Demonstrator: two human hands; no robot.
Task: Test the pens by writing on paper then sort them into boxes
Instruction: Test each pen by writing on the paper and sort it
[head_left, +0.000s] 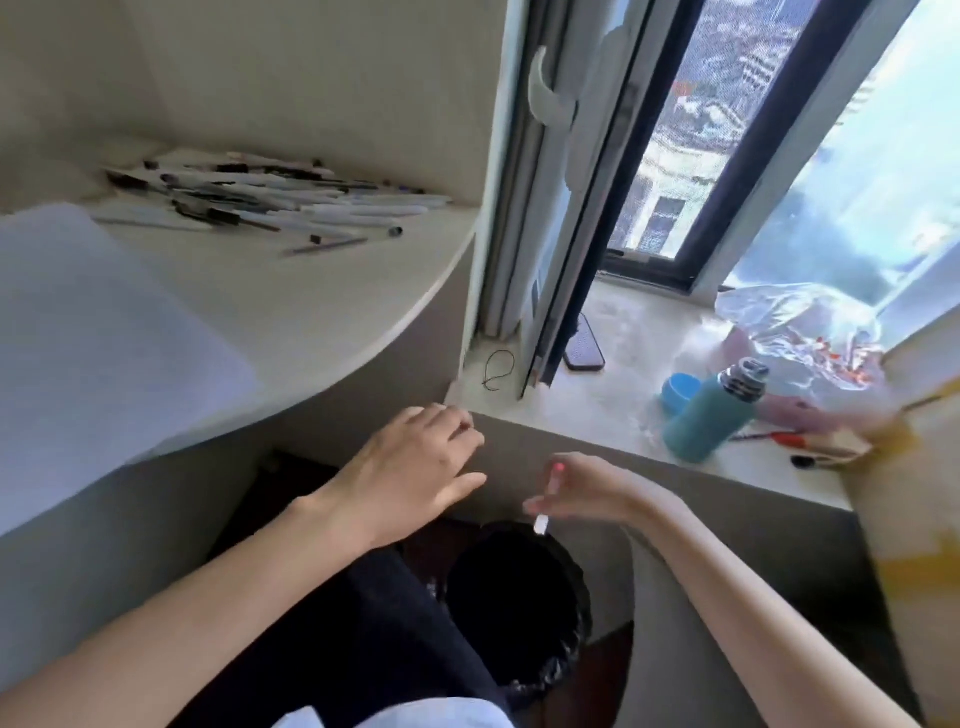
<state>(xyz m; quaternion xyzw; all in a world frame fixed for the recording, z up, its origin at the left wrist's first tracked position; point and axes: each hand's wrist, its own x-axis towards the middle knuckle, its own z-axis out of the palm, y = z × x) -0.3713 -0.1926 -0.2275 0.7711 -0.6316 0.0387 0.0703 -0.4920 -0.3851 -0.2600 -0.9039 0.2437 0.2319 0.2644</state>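
Note:
My right hand (587, 493) pinches a white pen with a pink end (549, 499), holding it tilted just above a black-lined bin (519, 597) on the floor. My left hand (415, 467) hovers with relaxed fingers next to the edge of the window ledge, holding nothing. A pile of several white and black pens (270, 200) lies at the back of the curved desk (332, 312). White paper (93, 332) covers the desk's left part.
On the window ledge (597, 405) stand a teal bottle (714, 415) with its blue cap (679, 391) beside it, a phone (584, 345), a clear plastic bag (800, 338) and a few pens (789, 439). A yellow-and-white box (919, 493) stands at the right. My dark-trousered leg is beside the bin.

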